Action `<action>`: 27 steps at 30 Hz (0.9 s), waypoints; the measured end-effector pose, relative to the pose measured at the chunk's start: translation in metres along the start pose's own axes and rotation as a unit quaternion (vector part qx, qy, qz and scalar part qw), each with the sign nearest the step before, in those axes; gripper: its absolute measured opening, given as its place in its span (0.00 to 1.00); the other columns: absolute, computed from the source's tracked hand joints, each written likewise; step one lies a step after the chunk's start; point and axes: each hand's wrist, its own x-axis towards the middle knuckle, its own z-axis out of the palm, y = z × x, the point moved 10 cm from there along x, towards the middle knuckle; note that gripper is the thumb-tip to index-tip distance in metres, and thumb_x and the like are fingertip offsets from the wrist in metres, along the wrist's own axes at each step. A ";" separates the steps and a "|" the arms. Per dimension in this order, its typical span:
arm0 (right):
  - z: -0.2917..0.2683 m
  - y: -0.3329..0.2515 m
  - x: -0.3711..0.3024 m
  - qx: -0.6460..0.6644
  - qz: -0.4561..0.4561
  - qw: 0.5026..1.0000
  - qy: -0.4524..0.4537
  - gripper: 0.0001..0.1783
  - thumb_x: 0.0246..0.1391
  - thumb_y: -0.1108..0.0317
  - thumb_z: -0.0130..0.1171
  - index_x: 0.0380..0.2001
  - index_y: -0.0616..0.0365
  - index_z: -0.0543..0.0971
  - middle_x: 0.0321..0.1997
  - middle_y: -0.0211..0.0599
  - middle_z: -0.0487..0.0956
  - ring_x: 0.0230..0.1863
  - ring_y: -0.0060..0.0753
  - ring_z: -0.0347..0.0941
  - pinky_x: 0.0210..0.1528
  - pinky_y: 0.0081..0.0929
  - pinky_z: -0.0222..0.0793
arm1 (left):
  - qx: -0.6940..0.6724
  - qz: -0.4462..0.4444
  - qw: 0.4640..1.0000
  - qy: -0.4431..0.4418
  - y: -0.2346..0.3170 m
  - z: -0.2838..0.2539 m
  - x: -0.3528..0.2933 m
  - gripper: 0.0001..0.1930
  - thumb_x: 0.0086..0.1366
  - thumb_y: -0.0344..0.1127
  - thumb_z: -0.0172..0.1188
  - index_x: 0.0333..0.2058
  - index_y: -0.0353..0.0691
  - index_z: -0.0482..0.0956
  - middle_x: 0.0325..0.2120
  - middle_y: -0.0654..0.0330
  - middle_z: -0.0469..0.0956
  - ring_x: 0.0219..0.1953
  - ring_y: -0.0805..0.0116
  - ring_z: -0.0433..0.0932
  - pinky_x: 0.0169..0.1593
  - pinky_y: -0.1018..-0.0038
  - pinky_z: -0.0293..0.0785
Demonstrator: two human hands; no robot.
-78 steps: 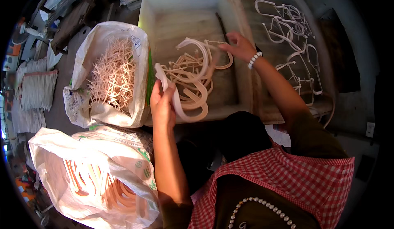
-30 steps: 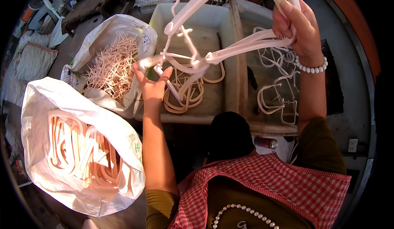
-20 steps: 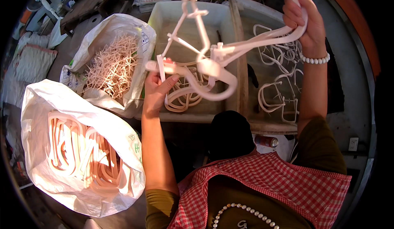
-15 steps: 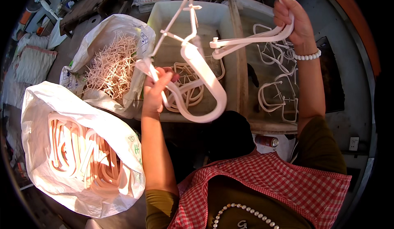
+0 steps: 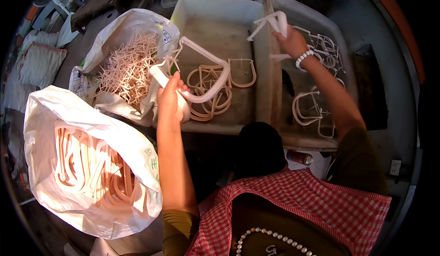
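- Left hand: fingers closed round pale loop, by left tub.
- Right hand: fingers closed on pale frame, at right tub.
- White sack: near left.

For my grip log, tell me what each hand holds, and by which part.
Left hand: a pale U-shaped piece, apparently near one end. Right hand: at least one pale bent piece; blur and fingers hide the exact part.
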 end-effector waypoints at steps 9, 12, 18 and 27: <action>0.141 -0.055 -0.114 0.664 0.363 0.617 -0.216 0.18 0.57 0.60 0.57 0.45 0.60 0.72 0.36 0.44 0.79 0.37 0.39 0.78 0.40 0.35 0.77 | -0.270 -0.084 0.949 -0.139 -0.016 0.037 -0.003 0.09 0.68 0.40 0.53 0.33 0.42 0.69 0.15 0.69 0.58 0.18 0.79 0.58 0.24 0.81 0.60; 0.142 -0.100 -0.119 0.773 0.353 0.469 -0.241 0.23 0.59 0.53 0.54 0.48 0.61 0.71 0.39 0.45 0.78 0.40 0.39 0.77 0.44 0.37 0.76 | -0.209 -0.077 0.965 -0.137 -0.024 0.040 -0.007 0.09 0.66 0.41 0.55 0.33 0.44 0.68 0.16 0.71 0.58 0.19 0.79 0.58 0.25 0.80 0.59; 0.102 -0.140 -0.097 0.855 0.224 0.350 -0.309 0.21 0.57 0.50 0.56 0.37 0.60 0.74 0.31 0.41 0.78 0.34 0.37 0.77 0.40 0.35 0.75 | -0.056 -0.049 0.990 -0.122 -0.031 0.039 -0.009 0.19 0.63 0.42 0.60 0.48 0.40 0.69 0.29 0.62 0.70 0.31 0.68 0.71 0.38 0.67 0.73; 0.017 -0.151 -0.083 0.704 0.168 0.655 -0.217 0.24 0.47 0.70 0.67 0.46 0.61 0.69 0.34 0.39 0.77 0.32 0.29 0.75 0.36 0.28 0.74 | 0.060 -0.042 0.997 -0.024 -0.029 0.010 -0.004 0.27 0.63 0.47 0.60 0.53 0.33 0.66 0.45 0.50 0.72 0.47 0.58 0.74 0.50 0.62 0.74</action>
